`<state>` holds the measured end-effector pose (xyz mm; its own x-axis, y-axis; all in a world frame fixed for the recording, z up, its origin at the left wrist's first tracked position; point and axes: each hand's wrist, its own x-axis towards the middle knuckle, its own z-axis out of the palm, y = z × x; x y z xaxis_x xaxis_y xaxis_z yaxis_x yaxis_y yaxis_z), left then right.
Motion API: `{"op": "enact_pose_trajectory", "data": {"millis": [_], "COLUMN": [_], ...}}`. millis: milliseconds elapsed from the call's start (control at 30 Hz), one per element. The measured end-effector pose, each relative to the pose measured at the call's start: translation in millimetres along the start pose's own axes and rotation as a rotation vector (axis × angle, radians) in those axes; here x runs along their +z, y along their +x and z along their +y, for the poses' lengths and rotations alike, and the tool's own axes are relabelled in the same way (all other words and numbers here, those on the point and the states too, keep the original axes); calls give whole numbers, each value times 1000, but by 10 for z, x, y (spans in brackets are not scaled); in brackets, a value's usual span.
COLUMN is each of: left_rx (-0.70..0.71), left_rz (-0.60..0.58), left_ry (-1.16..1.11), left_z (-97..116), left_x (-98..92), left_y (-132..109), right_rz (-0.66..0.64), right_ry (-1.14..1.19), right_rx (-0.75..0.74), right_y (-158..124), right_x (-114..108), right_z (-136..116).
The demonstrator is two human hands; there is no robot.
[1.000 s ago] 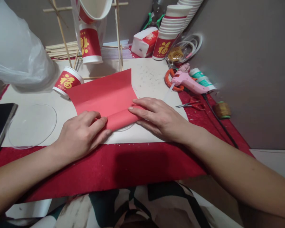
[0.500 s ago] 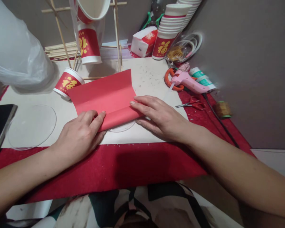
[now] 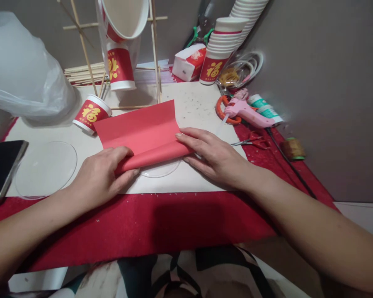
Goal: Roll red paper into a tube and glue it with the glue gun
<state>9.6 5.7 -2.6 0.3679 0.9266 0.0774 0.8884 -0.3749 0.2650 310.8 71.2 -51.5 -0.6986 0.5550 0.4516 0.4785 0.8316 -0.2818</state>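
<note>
A sheet of red paper (image 3: 143, 128) lies in front of me, its near edge curled into a loose roll. My left hand (image 3: 107, 169) grips the left end of that roll, thumb below and fingers over the top. At the right end, my right hand (image 3: 208, 153) has its fingers on top and its thumb side underneath, closed around the paper. Partly under the roll shows a clear round disc (image 3: 160, 170). A second clear disc (image 3: 46, 167) lies left of my left hand, by the black phone (image 3: 4, 169).
Behind the paper stand a tipped paper cup (image 3: 91, 114) and a stick frame (image 3: 155, 54) with hanging cups. At right are a pink glue gun (image 3: 250, 114), scissors (image 3: 257, 141), a thread spool (image 3: 293, 149) and stacked cups (image 3: 219, 54). A white plastic bag (image 3: 27, 70) fills the left.
My left fingers have shifted from the top of the roll to its left end and now wrap around it. The camera view has tilted slightly, so everything sits a little lower.
</note>
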Motion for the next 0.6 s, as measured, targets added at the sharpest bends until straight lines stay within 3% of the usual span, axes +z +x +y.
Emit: {"op": "enact_pose_trajectory", "data": {"millis": [133, 333, 467, 600], "left_rx": [-4, -146, -201, -147], "left_rz": [-18, -152, -70, -32], "left_ry": [-187, -429, -385, -381], "left_z": [12, 13, -29, -64], "left_x": [-70, -134, -113, -78], "left_y": [31, 61, 83, 107], "right_rz": [-15, 40, 44, 27], "right_ry": [1, -7, -34, -52], "right_rx": [7, -35, -63, -53], "right_y": [-2, 10, 17, 26], "right_x": [-19, -77, -77, -47], "right_z": [-9, -18, -17, -6]}}
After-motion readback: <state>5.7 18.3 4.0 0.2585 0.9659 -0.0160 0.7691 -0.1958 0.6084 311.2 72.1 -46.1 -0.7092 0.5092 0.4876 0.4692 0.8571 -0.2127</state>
